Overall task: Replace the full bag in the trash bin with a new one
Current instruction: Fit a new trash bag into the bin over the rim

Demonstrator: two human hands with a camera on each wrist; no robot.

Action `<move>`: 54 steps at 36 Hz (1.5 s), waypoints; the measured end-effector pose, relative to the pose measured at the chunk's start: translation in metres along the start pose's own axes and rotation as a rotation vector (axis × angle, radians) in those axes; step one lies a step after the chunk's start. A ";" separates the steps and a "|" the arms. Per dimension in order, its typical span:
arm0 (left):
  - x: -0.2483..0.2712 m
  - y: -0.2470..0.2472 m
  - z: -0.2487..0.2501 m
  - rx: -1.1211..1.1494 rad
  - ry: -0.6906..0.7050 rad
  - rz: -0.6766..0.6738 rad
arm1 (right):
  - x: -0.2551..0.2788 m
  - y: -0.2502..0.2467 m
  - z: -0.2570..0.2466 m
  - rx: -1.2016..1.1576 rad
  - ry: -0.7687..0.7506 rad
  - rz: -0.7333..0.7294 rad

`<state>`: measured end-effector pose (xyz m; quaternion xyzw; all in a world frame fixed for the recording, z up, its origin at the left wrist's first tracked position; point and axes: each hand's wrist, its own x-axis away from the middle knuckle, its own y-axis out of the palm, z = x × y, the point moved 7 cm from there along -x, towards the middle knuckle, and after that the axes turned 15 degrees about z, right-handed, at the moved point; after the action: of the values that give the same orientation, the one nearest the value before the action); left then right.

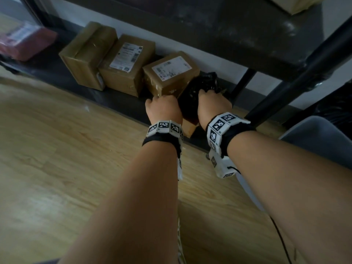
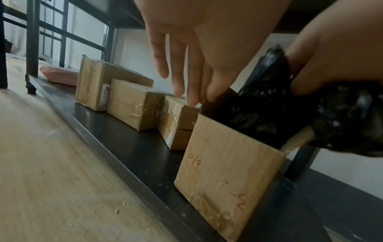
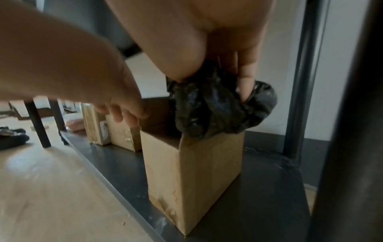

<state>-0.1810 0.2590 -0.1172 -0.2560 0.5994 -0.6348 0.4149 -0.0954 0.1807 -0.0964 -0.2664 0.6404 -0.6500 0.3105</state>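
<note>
Black bin bags (image 3: 209, 108), crumpled into a bundle, are gripped by the right hand (image 1: 213, 103) directly over the open top of a small cardboard box (image 3: 192, 173). Thumb and fingers (image 3: 245, 78) are curled round the bundle, with plastic bulging out past the fingertips on the far side. The bundle's lower edge is seen touching the box rim. The box is stood upright on the dark bottom shelf (image 3: 259, 196) of a metal rack, near a black upright post (image 1: 297, 77). The left hand (image 1: 163, 108) is held just beside the bags, on their left; its fingers (image 2: 178, 65) are stretched out straight and close together, tips at the box's top edge, nothing clasped. Three taped parcels (image 1: 127, 63) are lined up further left on the same shelf. A wood-pattern floor (image 1: 57, 149) is noted in front.
</note>
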 end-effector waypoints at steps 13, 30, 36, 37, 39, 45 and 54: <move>0.005 -0.003 -0.004 0.087 -0.072 -0.115 | 0.019 -0.049 0.006 -0.165 -0.006 0.239; 0.075 -0.088 -0.006 0.167 -0.076 0.000 | 0.110 -0.104 0.021 -0.242 -0.155 0.327; 0.102 -0.111 0.014 0.257 -0.077 -0.006 | 0.150 -0.120 0.042 -0.264 -0.212 0.335; 0.106 -0.115 0.020 0.259 -0.065 -0.007 | 0.156 -0.122 0.047 -0.261 -0.215 0.337; 0.114 -0.122 0.032 0.254 -0.021 0.008 | 0.167 -0.128 0.060 -0.258 -0.208 0.356; 0.135 -0.149 0.073 0.342 0.062 0.059 | 0.188 -0.147 0.111 -0.295 -0.113 0.405; 0.159 -0.159 0.158 0.443 0.201 0.070 | 0.213 -0.164 0.182 -0.241 -0.017 0.474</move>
<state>-0.1694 0.0300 0.0340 -0.0734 0.4922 -0.7584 0.4209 -0.1123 -0.1014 0.0634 -0.1495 0.7549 -0.4760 0.4255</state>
